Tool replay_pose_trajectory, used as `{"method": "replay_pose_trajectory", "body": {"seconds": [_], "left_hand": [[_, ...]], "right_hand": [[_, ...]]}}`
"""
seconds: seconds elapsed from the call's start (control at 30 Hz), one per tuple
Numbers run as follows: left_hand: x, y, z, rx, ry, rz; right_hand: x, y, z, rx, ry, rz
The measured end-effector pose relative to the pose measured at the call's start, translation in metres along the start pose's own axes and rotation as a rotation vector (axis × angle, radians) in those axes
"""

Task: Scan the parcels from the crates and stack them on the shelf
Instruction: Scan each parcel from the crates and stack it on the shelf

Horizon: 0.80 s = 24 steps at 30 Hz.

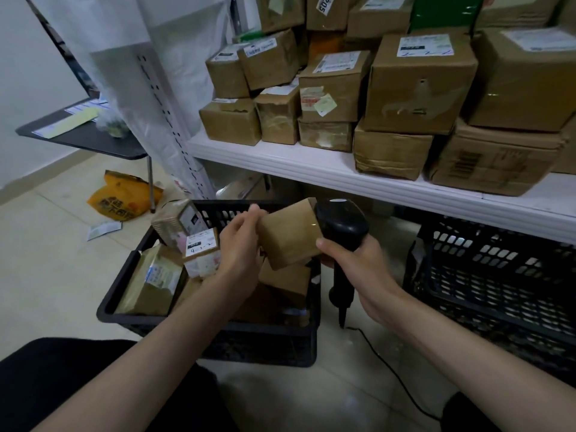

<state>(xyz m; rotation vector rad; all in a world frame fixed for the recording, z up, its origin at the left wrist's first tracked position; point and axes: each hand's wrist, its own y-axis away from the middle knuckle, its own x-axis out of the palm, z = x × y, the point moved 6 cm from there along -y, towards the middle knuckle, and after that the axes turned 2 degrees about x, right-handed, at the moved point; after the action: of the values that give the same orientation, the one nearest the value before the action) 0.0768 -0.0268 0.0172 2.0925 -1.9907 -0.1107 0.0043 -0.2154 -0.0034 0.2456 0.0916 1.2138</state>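
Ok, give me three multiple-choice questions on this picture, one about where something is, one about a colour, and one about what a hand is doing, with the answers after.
1. Where does the orange bag lie?
A. On the white shelf
B. On the floor by the dark table's leg
C. Inside the left crate

2. What colour is the scanner?
A. Black
B. Yellow
C. White

3. What is the left hand doing?
A. Hanging idle
B. Pressing flat on the crate rim
C. Holding a small brown parcel

Answers:
1 B, the bag sits on the tiles beside the leg of the dark table.
2 A, its head and handle are black in the right hand.
3 C, its fingers curl round the parcel's left edge above the left crate.
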Motion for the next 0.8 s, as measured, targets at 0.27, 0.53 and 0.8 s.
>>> {"method": "replay_pose_trajectory", "body": {"seconds": [0.27,0.53,0.8], "left_hand": [[0.007,-0.001,0.01,-0.248,0.071,0.145],[0.014,0.0,0.013,-0.341,0.022,0.427],[0.014,0.002,0.007,-0.278,-0.086,0.577]], "right_hand": [[-0.014,0.002,0.004,-0.139,0.076,-0.025],[-0.03,0.006,0.001,-0.114,0.051,0.007],[-0.04,0.003,0.018,-0.134,0.048,0.025]]}}
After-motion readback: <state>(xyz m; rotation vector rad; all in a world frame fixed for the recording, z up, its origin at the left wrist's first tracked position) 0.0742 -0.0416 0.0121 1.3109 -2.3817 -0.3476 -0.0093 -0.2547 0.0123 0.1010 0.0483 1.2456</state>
